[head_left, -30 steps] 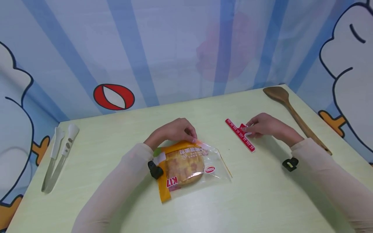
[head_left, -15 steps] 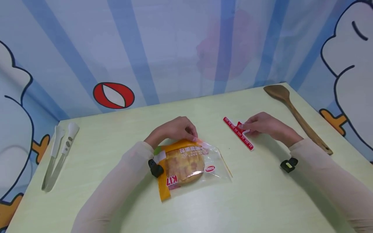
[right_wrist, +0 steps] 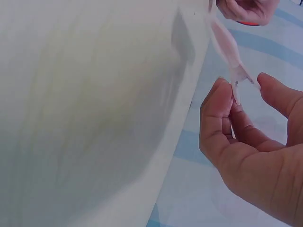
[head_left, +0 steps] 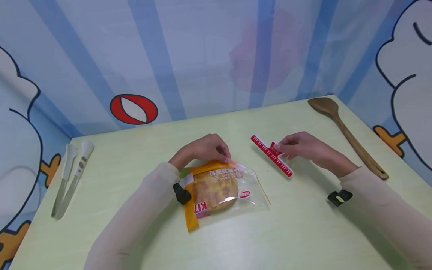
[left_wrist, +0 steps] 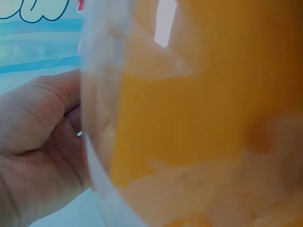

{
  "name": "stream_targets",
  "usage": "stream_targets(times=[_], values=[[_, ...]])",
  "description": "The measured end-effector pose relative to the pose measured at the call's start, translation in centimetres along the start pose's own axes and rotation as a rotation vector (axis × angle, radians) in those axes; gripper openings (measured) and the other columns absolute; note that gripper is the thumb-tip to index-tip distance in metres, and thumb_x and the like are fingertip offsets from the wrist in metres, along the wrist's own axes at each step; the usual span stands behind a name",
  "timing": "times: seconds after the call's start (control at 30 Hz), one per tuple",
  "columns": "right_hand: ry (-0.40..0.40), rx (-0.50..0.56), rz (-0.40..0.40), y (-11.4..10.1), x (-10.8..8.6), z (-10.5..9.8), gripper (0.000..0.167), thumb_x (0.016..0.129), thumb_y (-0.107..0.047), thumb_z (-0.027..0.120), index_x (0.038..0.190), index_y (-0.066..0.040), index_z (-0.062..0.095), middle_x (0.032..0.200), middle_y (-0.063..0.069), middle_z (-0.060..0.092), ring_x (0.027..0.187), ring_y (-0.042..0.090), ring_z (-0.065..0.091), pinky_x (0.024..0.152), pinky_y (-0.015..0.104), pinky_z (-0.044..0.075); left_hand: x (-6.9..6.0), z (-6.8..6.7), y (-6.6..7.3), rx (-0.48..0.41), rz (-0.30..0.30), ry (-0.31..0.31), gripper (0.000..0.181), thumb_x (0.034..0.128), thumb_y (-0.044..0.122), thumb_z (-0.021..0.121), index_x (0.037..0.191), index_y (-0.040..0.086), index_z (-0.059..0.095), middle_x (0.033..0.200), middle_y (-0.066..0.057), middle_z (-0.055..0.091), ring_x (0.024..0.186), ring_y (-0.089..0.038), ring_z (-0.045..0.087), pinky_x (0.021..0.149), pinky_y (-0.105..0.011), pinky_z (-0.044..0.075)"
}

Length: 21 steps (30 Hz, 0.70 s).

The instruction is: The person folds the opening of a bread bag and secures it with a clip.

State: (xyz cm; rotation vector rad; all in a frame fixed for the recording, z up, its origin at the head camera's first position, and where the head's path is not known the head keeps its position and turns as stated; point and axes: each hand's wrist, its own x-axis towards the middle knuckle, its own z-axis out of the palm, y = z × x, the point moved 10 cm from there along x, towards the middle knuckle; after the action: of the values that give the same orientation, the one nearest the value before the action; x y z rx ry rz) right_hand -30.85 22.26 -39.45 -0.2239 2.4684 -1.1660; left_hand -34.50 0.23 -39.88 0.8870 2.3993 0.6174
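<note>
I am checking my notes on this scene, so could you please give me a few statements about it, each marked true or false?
1. The person's right grip pinches a red clip. True.
2. The left grip holds nothing. False: it pinches the upper edge of the bread packet.
3. The tongs and the wooden spatula lie on the table. True.
4. The tongs lie to the right of the wooden spatula. False: they lie to its left.

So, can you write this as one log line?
left grip: pinching bag | right grip: holding clip | bread: in bag | tongs, spatula: on table
</note>
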Motion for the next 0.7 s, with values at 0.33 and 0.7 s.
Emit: stream_targets(times=[0.33,0.7], values=[[-0.044,-0.006,-0.015,-0.9,-0.9,1.6,0.047,0.1,-0.038,0.062,0.131,-0.003,0.061,0.118,0.011,0.07,0.099,0.02,0.068,0.1,0.048,0.05,0.0,0.1,-0.2,-0.009,-0.006,-0.004,0.009,0.0935,0.022,0.073,0.095,0.015,0.078,0.093,0.0,0.074,0.085,-0.015,0.058,0.078,-0.022,0.05],[-0.069,-0.127,-0.057,-2.0,-1.6,2.3,0.031,0.096,-0.029,0.069,0.116,-0.006,0.073,0.096,0.003,0.074,0.085,0.018,0.064,0.079,0.035,0.052,-0.1,0.1,-0.2,-0.004,-0.022,-0.002,0.01,0.094,0.022,0.072,0.097,0.015,0.079,0.096,0.0,0.074,0.088,-0.016,0.058,0.081,-0.023,0.051]])
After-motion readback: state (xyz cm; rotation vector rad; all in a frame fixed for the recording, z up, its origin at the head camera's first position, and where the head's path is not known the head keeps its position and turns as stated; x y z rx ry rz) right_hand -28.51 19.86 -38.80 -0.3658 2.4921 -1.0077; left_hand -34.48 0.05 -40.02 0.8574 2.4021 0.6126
